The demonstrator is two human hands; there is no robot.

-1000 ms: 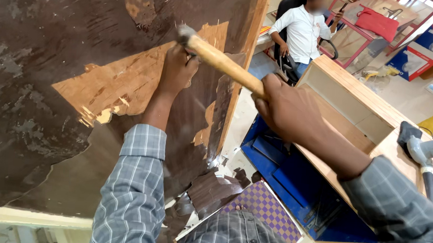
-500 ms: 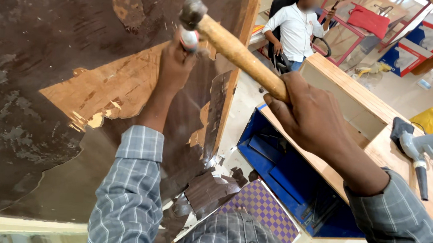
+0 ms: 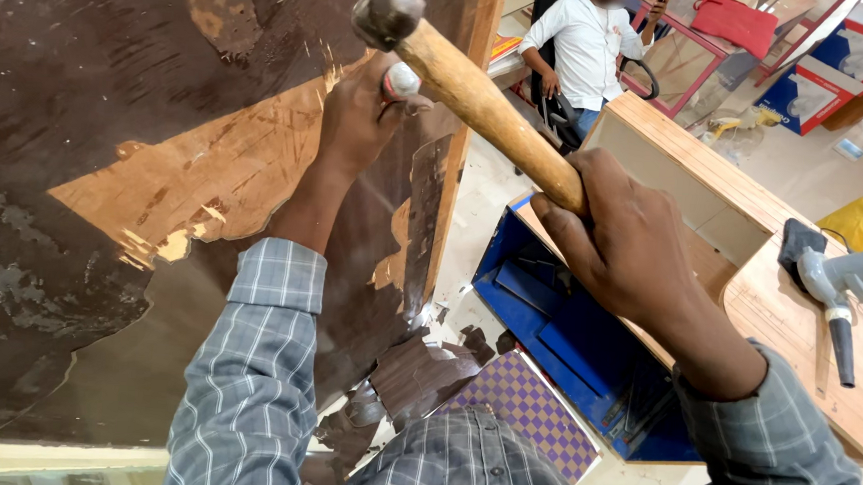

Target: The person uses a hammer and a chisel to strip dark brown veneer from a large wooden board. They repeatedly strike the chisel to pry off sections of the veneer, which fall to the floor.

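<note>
My right hand (image 3: 616, 239) grips the wooden handle of a hammer (image 3: 466, 85), whose steel head (image 3: 388, 10) is raised just above my left hand. My left hand (image 3: 359, 113) is closed around a chisel (image 3: 398, 81) with a red and white butt end, held against a large wooden board (image 3: 100, 282). The board carries a dark brown laminate sheet (image 3: 84, 51), and a bare patch of pale wood (image 3: 216, 174) shows where the laminate is stripped. A loose strip of laminate (image 3: 423, 222) hangs at the board's right edge.
Broken laminate pieces (image 3: 424, 372) lie on the floor below the board. A blue toolbox (image 3: 565, 351) stands open by a wooden cabinet (image 3: 694, 189) with a grey power tool (image 3: 833, 282) on top. A person in a white shirt (image 3: 583, 42) sits behind.
The hammer head has risen off the chisel butt and now stands higher above my left hand. My left hand stays on the chisel against the board.
</note>
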